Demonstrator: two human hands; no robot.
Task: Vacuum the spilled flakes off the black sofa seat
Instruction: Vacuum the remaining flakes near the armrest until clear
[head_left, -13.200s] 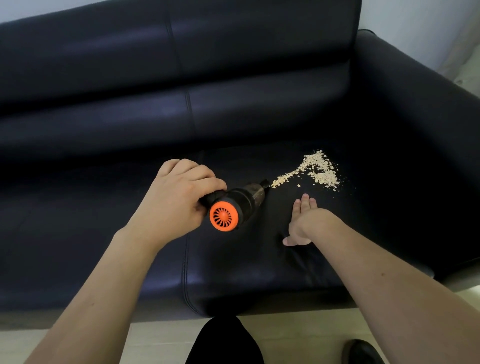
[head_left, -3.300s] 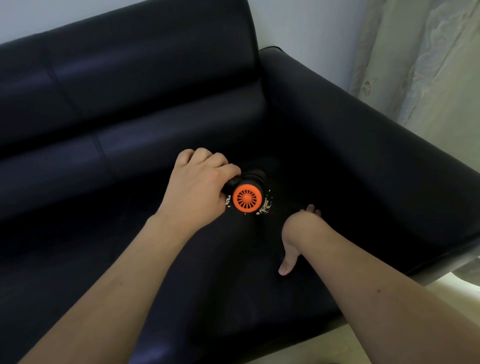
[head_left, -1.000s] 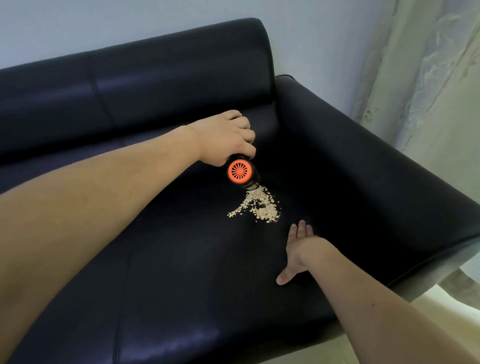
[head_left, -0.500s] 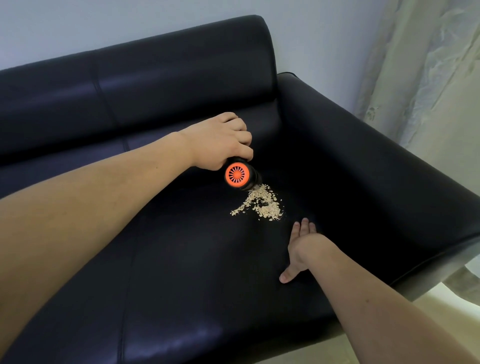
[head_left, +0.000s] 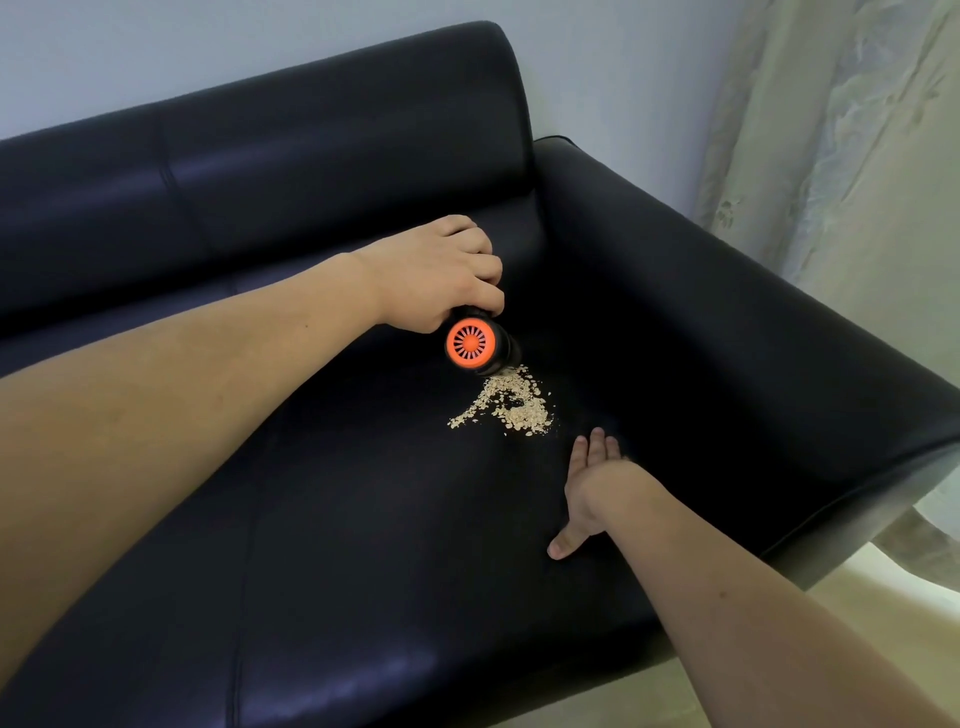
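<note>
A: While looking down from the head view, found the left hand (head_left: 441, 275) wrapped around the black body of the handheld vacuum (head_left: 475, 345), with fingers curled over the top and the orange vented end turned toward the camera.

B: Held so for what reason?

A: Probably to tilt the nozzle down and away, onto the far edge of the flakes (head_left: 511, 405). Could not see the nozzle mouth itself, hidden behind the body. Seemed to touch the top of the heap, or to be just beside it.

B: And found the flakes where?

A: Lay in one small loose heap on the black sofa seat (head_left: 363, 519), on the right cushion, nearer to the backrest (head_left: 311, 156) than to the front edge, and apart from the armrest (head_left: 727, 322). Ran out in a thin tail to the left. Judged most of the spill not yet taken up.

B: Saw the right hand also?

A: Yes. Found the right hand (head_left: 592, 488) lying flat on the seat, fingers straight and together, thumb spread to the side, holding nothing. Rested near the lower right of the heap, not touching it.

B: Placed there why?

A: Likely to support the leaning body, perhaps also to press the leather taut. Possibly served as a small wall against scattering toward the front. Only a judgement.

B: Anything to fear?

A: Could blow light flakes toward the seam beside the armrest with a too quick sweep. Better to draw the nozzle slowly through the heap toward the flat hand.

B: Noticed anything else?

A: Only a pale curtain (head_left: 857, 156) at the right, beyond the armrest.
</note>
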